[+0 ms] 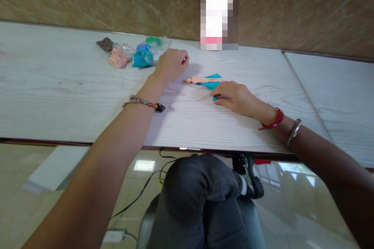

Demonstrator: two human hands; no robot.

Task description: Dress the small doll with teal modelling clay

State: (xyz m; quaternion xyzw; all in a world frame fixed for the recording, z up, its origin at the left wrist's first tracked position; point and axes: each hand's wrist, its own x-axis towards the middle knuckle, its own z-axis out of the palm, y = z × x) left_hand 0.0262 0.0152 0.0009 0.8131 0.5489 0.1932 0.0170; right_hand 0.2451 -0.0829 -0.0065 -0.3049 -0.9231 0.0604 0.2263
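Observation:
A small flesh-pink doll-like clay figure [197,80] lies on the table with its round head to the left. Flat turquoise clay [215,77] spreads around its lower part like a skirt. My right hand [238,96] is just beside the lower end of the figure, thumb and fingers closed on a little lump of turquoise clay [215,98]. To the upper left of the figure, my left hand [173,62] hovers with its fingers curled together. What it holds, if anything, is hidden.
Clear bags of turquoise clay [142,59], pink clay [118,59] and green clay [153,41] lie left of my left hand, near a brown packet [105,44]. A blurred upright object [216,11] stands at the table's back edge. Cables [146,188] run across the floor below.

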